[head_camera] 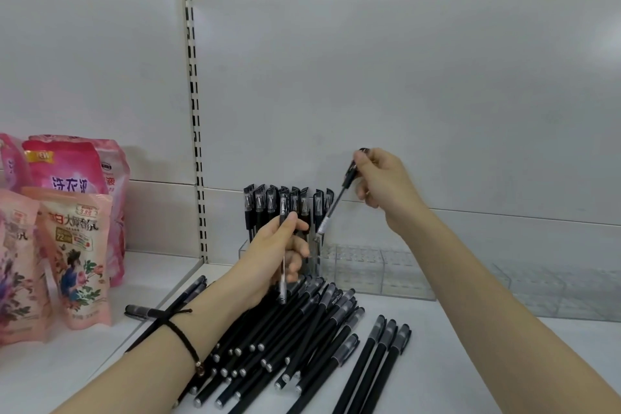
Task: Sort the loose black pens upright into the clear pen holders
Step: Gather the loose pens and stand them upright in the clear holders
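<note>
White metal shelf (pixel 470 346), loose black plastic pens (pixel 302 329) heaped near front edge, left hand (pixel 268 259) gripping upright pen (pixel 283 282), right hand (pixel 383 185) pinching tilted pen (pixel 331 208) over clear plastic holder (pixel 369 265).

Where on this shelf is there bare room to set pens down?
Bare shelf between the detergent pouches and the loose pen pile, and right of the three separate pens, before the clear pen holders. Crowded: the pile and the holder's left slots.

Soft, even light, slightly dim and grey, with a pale bright patch on the white back panel (pixel 601 40) at upper right; shadows beneath the loose pens (pixel 302 339) are faint. The wide lens bows the slotted upright (pixel 195 111), and detail is soft throughout.
</note>
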The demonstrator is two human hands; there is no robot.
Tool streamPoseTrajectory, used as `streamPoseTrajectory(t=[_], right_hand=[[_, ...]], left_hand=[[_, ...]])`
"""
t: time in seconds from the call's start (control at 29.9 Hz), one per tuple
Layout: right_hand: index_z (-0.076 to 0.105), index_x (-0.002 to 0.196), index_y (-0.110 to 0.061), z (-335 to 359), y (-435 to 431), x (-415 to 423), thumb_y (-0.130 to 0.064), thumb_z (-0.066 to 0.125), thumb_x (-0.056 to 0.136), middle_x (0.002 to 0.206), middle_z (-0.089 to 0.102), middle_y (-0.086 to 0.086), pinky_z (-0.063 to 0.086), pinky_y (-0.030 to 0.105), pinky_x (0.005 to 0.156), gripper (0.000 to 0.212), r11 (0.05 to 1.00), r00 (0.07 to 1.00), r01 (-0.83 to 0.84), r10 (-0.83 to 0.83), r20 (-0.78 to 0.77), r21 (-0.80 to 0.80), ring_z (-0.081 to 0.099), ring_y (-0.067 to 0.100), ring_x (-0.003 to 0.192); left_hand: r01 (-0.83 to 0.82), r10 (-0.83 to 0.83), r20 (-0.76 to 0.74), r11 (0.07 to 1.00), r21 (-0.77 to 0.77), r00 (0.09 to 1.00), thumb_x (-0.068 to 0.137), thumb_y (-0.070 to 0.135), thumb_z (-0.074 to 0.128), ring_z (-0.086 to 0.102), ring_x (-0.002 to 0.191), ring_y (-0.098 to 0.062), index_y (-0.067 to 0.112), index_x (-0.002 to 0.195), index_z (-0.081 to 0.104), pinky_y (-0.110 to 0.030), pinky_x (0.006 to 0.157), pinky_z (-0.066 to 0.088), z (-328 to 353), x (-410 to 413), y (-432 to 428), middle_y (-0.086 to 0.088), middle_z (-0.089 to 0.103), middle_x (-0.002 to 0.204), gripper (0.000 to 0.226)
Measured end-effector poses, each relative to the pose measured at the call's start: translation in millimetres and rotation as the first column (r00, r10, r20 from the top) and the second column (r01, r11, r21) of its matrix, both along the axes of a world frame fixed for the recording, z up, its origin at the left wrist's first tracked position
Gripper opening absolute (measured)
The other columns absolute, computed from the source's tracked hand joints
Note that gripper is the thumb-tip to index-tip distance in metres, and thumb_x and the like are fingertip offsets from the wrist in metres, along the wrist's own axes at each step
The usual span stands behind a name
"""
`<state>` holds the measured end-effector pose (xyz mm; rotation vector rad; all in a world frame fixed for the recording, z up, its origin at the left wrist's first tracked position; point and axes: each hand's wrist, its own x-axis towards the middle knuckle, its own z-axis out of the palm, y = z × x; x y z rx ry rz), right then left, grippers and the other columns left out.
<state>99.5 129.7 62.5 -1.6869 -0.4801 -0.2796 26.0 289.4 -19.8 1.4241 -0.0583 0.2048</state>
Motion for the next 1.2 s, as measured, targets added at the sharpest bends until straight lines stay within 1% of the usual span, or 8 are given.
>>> streamPoseTrajectory(t=[0.2,0.44,0.6,0.77,0.87,0.94,1.04,1.2], right_hand=[[0.054,0.083,-0.010,-11,-1,14,-0.029,0.053,0.097,0.068,0.055,0.000,0.039,0.031,0.062,0.023,0.965,0.948,0.193,-0.138,0.285,-0.176,0.048,0.019,0.060],[0.056,0.082,-0.018,-21,7,13,-0.034,0.057,0.094,0.081,0.066,0.003,0.047,0.034,0.072,0.019,0.874,0.917,0.282,-0.124,0.380,-0.396,0.058,0.021,0.076],[0.065,0.078,-0.015,-32,11,9,-0.039,0.065,0.088,0.062,0.065,-0.001,0.056,0.041,0.074,0.026,0.805,0.970,0.171,-0.037,0.239,-0.568,0.062,0.019,0.055],[0.070,0.073,-0.008,-18,7,2,-0.058,0.061,0.080,0.070,0.072,0.005,0.057,0.039,0.067,0.051,0.622,0.939,0.333,-0.152,0.308,-0.709,0.066,0.024,0.067],[0.070,0.072,-0.011,-6,6,-10,-0.052,0.058,0.085,0.069,0.072,0.001,0.054,0.032,0.065,0.045,0.723,0.948,0.291,-0.129,0.291,-0.626,0.063,0.015,0.063],[0.071,0.075,-0.012,1,10,-22,-0.047,0.063,0.087,0.070,0.072,-0.002,0.046,0.021,0.053,0.038,0.852,0.992,0.035,0.032,0.120,-0.522,0.051,0.007,0.050],[0.070,0.079,-0.013,-2,18,-30,-0.033,0.070,0.086,0.068,0.067,-0.001,0.030,0.016,0.039,0.021,0.898,0.977,-0.212,0.207,-0.056,-0.387,0.043,0.008,0.044],[0.063,0.090,-0.008,0,14,-28,-0.018,0.065,0.092,0.053,0.059,-0.007,0.026,0.019,0.040,0.009,0.936,0.975,-0.219,0.200,-0.095,-0.275,0.046,0.003,0.039]], left_hand=[[-0.056,0.054,-0.029,0.996,-0.075,0.998,0.101,0.043,0.039,0.021,0.034,-0.008,0.012,0.098,0.052,-0.015,0.034,0.018,2,4,2,0.003,0.035,0.048,0.034],[0.036,-0.047,-0.034,0.960,-0.278,0.998,0.100,0.028,0.025,0.017,0.031,-0.009,0.015,0.082,0.040,-0.013,0.034,0.016,4,6,6,0.001,0.031,0.045,0.027],[0.020,-0.021,-0.007,0.977,-0.211,1.000,0.100,0.024,0.029,0.019,0.035,-0.009,0.013,0.087,0.042,-0.016,0.035,0.017,4,4,4,0.001,0.033,0.049,0.022],[0.044,-0.040,0.046,0.994,-0.097,0.998,0.105,0.026,0.033,0.022,0.040,-0.009,0.014,0.101,0.048,-0.018,0.037,0.019,4,1,1,0.002,0.037,0.053,0.020],[0.078,-0.075,0.076,0.997,-0.028,0.994,0.105,0.028,0.035,0.022,0.042,-0.008,0.014,0.102,0.049,-0.018,0.036,0.020,3,-1,-2,0.003,0.037,0.055,0.019],[0.098,-0.097,0.097,0.995,-0.003,0.991,0.105,0.028,0.036,0.024,0.045,-0.008,0.013,0.101,0.048,-0.018,0.037,0.022,3,-2,-5,0.003,0.038,0.057,0.019],[0.124,-0.121,0.113,0.992,-0.019,0.986,0.105,0.027,0.034,0.029,0.048,-0.009,0.012,0.096,0.045,-0.019,0.041,0.023,3,-2,-7,0.003,0.040,0.057,0.021],[0.070,-0.095,0.121,0.978,0.195,0.988,0.105,0.028,0.034,0.043,0.051,-0.013,0.011,0.093,0.052,-0.025,0.048,0.038,0,-4,-8,0.000,0.052,0.061,0.027]])
